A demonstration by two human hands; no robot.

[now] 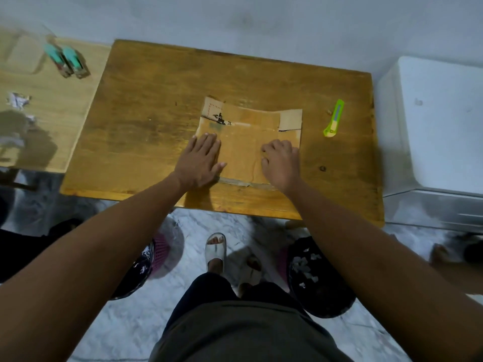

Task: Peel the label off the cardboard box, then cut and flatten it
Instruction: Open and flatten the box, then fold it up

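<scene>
While both hands press, creased cardboard box (248,145) lies flat (rectangular).

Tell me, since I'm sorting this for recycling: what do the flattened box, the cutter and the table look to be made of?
The flattened box: matte brown cardboard, with creases and printed marks. The cutter: glossy lime-green plastic casing, probably; its blade material is too small to judge. The table: varnished wood, judging by visible grain and a slight sheen.

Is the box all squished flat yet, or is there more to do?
Nearly done. The cardboard box is already cut open and lies flat on the wooden table, with the green cutter put down beside it. Now the left hand presses flat on it and the right hand, fingers curled, pushes down. Only the last smoothing seems left.
</scene>
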